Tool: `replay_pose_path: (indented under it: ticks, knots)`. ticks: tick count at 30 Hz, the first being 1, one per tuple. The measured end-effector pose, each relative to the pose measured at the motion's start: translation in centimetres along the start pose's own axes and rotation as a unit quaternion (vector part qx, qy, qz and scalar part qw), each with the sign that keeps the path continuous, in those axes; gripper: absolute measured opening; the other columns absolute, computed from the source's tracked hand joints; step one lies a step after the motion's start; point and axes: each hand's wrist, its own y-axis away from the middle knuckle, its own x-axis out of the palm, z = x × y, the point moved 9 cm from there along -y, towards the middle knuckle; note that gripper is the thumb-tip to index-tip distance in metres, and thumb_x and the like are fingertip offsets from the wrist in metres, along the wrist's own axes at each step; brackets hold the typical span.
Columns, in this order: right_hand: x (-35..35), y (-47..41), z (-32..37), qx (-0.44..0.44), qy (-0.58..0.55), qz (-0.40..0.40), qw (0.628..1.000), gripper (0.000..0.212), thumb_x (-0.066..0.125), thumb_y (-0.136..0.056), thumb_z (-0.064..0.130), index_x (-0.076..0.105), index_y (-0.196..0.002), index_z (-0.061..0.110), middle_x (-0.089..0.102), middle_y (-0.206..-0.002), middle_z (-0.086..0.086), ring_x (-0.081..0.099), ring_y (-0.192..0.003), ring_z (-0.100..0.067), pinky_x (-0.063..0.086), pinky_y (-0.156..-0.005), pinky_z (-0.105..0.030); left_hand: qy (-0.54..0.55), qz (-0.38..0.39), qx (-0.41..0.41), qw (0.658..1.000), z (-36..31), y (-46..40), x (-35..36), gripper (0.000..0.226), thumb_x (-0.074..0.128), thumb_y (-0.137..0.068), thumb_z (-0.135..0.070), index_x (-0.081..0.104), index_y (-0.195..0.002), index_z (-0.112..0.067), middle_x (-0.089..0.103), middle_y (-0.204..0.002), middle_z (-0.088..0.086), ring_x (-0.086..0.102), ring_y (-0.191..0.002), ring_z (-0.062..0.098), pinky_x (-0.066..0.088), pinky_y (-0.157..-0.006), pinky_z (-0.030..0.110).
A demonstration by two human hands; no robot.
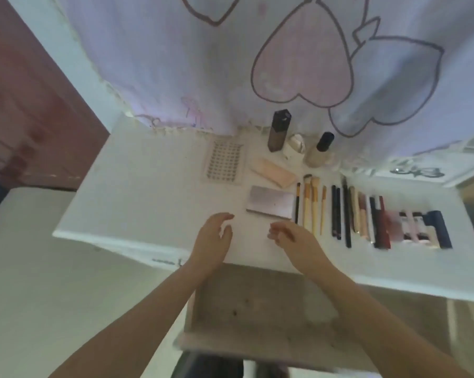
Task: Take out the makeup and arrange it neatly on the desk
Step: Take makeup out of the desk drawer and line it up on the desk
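Silvery flat palette (270, 202) lies, seemingly smooth, beyond empty hands (253, 236).

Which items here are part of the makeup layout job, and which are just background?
Job items: silver palette, pink palette, lash tray, brushes, pencils and lipsticks row, dark bottle, black-capped bottle, open drawer, desk, left hand, right hand.

Background: heart-print cloth, brown door.

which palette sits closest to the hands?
The silver palette, just beyond both hands; the pink palette lies farther back, angled.
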Motion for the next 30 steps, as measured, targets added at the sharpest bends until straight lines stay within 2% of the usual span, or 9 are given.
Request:
replay_pose_path:
  ticks: [3,6,8,12,14,16,19,24,30]
  knots:
    - [0.0,7.4,-9.3,0.144,-0.093,0.069,0.983,0.023,0.036,-0.1,0.003,0.057,-0.108,-0.002,0.068,-0.089,-0.011,0.068,-0.067,-0.008,0.054,-0.06,-0.016,0.128,0.131,-0.161,0.97,2.4,7.8,6.7,0.022,0.043,-0.098,-0.007,0.064,-0.098,-0.003,0.065,-0.092,0.007,0.064,-0.074,0.006,0.051,-0.078,0.02]
    - [0.7,15.1,-16.9,0.28,-0.184,0.117,0.935,0.023,0.04,-0.1,0.007,0.06,-0.098,-0.005,0.069,-0.073,-0.013,0.069,-0.061,-0.016,0.057,-0.056,-0.027,0.211,0.219,-0.332,0.893,5.3,16.4,13.0,0.03,0.039,-0.1,-0.012,0.059,-0.079,-0.004,0.065,-0.067,0.009,0.062,-0.046,0.007,0.052,-0.055,0.021]
    - [1.1,19.2,-20.9,0.351,-0.219,0.13,0.901,0.023,0.043,-0.099,0.011,0.061,-0.095,-0.002,0.07,-0.075,-0.012,0.071,-0.068,-0.021,0.057,-0.069,-0.034,0.217,0.256,-0.421,0.843,6.4,21.4,15.6,0.033,0.037,-0.102,-0.022,0.059,-0.089,-0.001,0.069,-0.069,0.009,0.066,-0.055,0.013,0.053,-0.06,0.024]
    - [1.1,21.5,-26.3,0.414,-0.361,-0.001,0.836,0.019,0.044,-0.099,0.016,0.051,-0.107,0.0,0.061,-0.097,-0.019,0.062,-0.095,-0.032,0.043,-0.096,-0.049,0.444,0.138,-0.554,0.691,7.5,24.6,17.6,0.066,0.041,-0.098,-0.042,0.029,-0.14,0.007,0.045,-0.137,0.026,0.048,-0.125,0.037,0.038,-0.107,0.041]
    - [0.3,20.5,-26.9,0.388,-0.496,-0.095,0.771,0.017,0.042,-0.099,0.015,0.049,-0.105,0.0,0.055,-0.104,-0.02,0.055,-0.106,-0.036,0.036,-0.106,-0.051,0.575,0.032,-0.545,0.609,6.8,23.7,18.1,0.063,0.046,-0.096,-0.042,0.035,-0.139,0.002,0.043,-0.14,0.022,0.042,-0.129,0.038,0.033,-0.111,0.044]
    - [-0.4,19.7,-27.2,0.371,-0.595,-0.156,0.696,0.032,0.038,-0.1,0.014,0.043,-0.125,-0.006,0.045,-0.132,-0.024,0.043,-0.126,-0.041,0.031,-0.109,-0.053,0.644,-0.03,-0.519,0.561,5.2,23.4,18.0,0.047,0.044,-0.097,-0.038,0.043,-0.13,-0.004,0.049,-0.133,0.019,0.043,-0.128,0.039,0.031,-0.11,0.049]
    - [-0.7,19.8,-27.0,0.366,-0.635,-0.176,0.656,0.047,0.033,-0.101,0.013,0.022,-0.142,-0.008,0.027,-0.149,-0.026,0.029,-0.136,-0.044,0.026,-0.11,-0.055,0.687,-0.068,-0.491,0.532,3.4,23.6,17.8,0.041,0.041,-0.098,-0.036,0.044,-0.129,-0.009,0.048,-0.133,0.019,0.04,-0.13,0.039,0.028,-0.11,0.053]
    - [-1.9,20.5,-25.3,0.348,-0.633,-0.19,0.665,0.041,0.03,-0.101,0.008,0.026,-0.138,-0.009,0.032,-0.145,-0.025,0.032,-0.134,-0.043,0.029,-0.108,-0.052,0.679,-0.067,-0.502,0.53,4.5,23.5,16.9,0.077,0.053,-0.091,-0.038,0.011,-0.15,-0.014,0.02,-0.152,0.021,0.023,-0.139,0.043,0.021,-0.113,0.056]
    - [-3.0,20.5,-24.7,0.354,-0.62,-0.196,0.672,0.036,0.028,-0.099,0.004,0.027,-0.133,-0.01,0.027,-0.146,-0.029,0.028,-0.135,-0.047,0.024,-0.111,-0.059,0.677,-0.066,-0.496,0.539,3.4,22.5,16.0,0.08,0.051,-0.093,-0.039,0.001,-0.151,-0.016,0.006,-0.156,0.021,0.011,-0.142,0.046,0.014,-0.114,0.057]
